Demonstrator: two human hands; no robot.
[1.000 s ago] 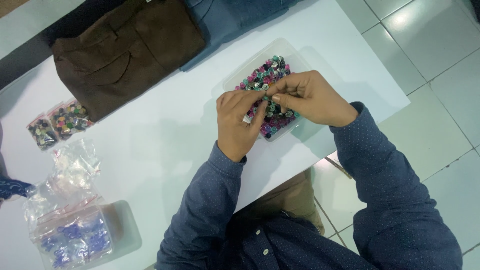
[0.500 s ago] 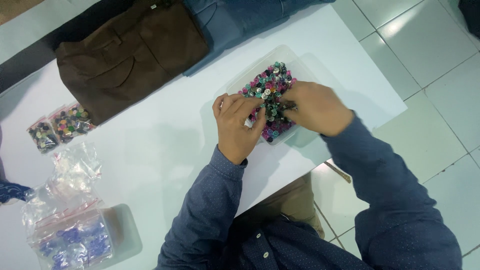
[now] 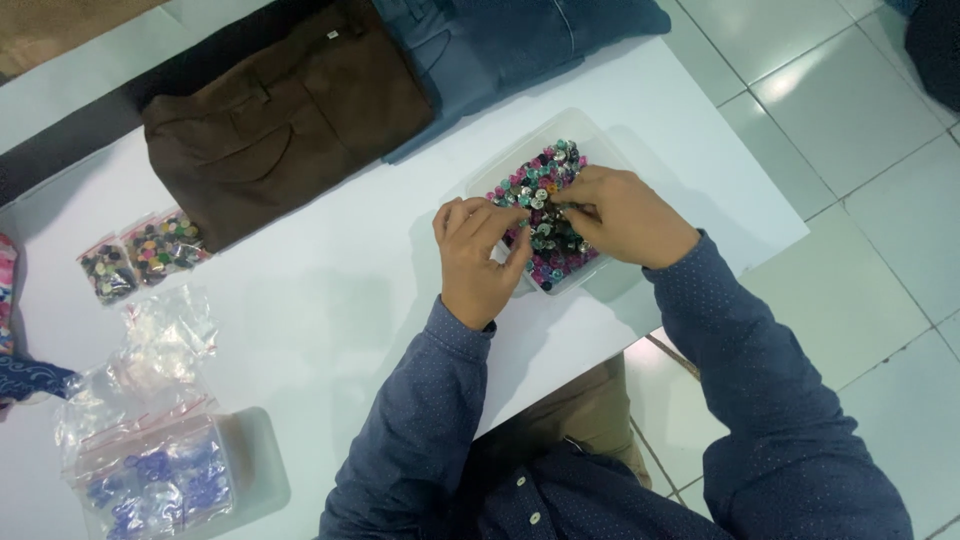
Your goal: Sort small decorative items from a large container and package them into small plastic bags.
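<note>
A clear plastic tray (image 3: 596, 128) heaped with small colourful buttons (image 3: 545, 180) sits near the right end of the white table (image 3: 330, 300). My left hand (image 3: 478, 262) curls over the tray's near-left rim, thumb and fingers closed on it. My right hand (image 3: 622, 215) reaches in from the right, fingertips pinched together down among the buttons, apparently on one. What lies under its fingers is hidden. Both sleeves are dark blue with fine dots.
Folded brown trousers (image 3: 280, 120) and blue jeans (image 3: 500, 50) lie at the table's far side. Two small bags of mixed buttons (image 3: 140, 255), crumpled clear bags (image 3: 165, 330) and a bag of blue pieces (image 3: 150, 480) are at left. Tiled floor (image 3: 860, 200) is beyond the right edge.
A second ago both hands met above the tray, pinching something small. My right hand has since dropped into the buttons, and my left has moved to the tray's rim.
</note>
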